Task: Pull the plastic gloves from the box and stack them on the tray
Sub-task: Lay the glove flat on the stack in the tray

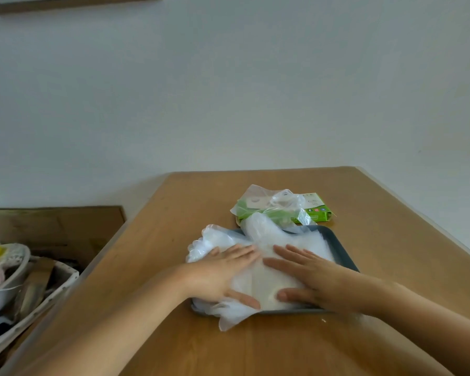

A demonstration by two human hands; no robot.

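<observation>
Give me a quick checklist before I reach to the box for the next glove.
1. Hands free: left hand and right hand lie flat on the glove stack, gripping nothing. Ok.
2. Stack within the tray: gloves spill over its left rim and near-left corner. Not ok.
3. Green box reachable: it lies on the table just behind the tray. Ok.
4. Next glove exposed: loose plastic pokes out of the box. Ok.
5. How many gloves remain inside: cannot tell.

Both hands (pixel 266 278) flat on gloves (pixel 266 270), dark tray (pixel 339 245), green box (pixel 314 210) behind
</observation>
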